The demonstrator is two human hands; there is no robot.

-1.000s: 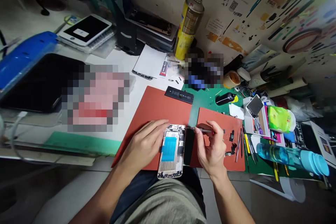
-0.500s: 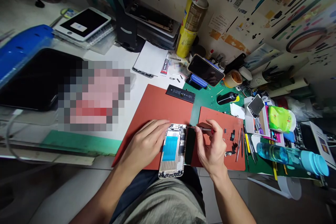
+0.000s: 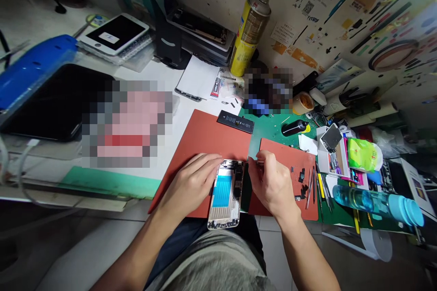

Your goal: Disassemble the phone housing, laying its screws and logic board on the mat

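An opened phone housing (image 3: pixel 223 216) with a blue sheet (image 3: pixel 221 191) inside lies tilted at the edge of the red-brown mat, its lower end over my lap. My left hand (image 3: pixel 191 182) grips its upper left edge, fingers together. Close to the housing's upper right corner, my right hand (image 3: pixel 273 179) is closed in a pinch around a thin screwdriver (image 3: pixel 258 162), mostly hidden by the fingers. Beyond the housing, a black phone battery (image 3: pixel 235 121) rests on the larger mat (image 3: pixel 205 138). Small dark phone parts (image 3: pixel 302 175) sit on the smaller mat (image 3: pixel 264 149) right of my right hand.
Tweezers and pens (image 3: pixel 321 184) lie right of the smaller mat, beside a blue water bottle (image 3: pixel 372 200). A yellow spray can (image 3: pixel 247 32) stands against the wall. To the left are a black tablet (image 3: pixel 58 100), a white phone (image 3: pixel 116 34) and a pixelated pink item (image 3: pixel 136 118).
My right hand has turned over, hiding the screwdriver's red end that showed before. The left hand stays on the housing, and the whole view has shifted slightly.
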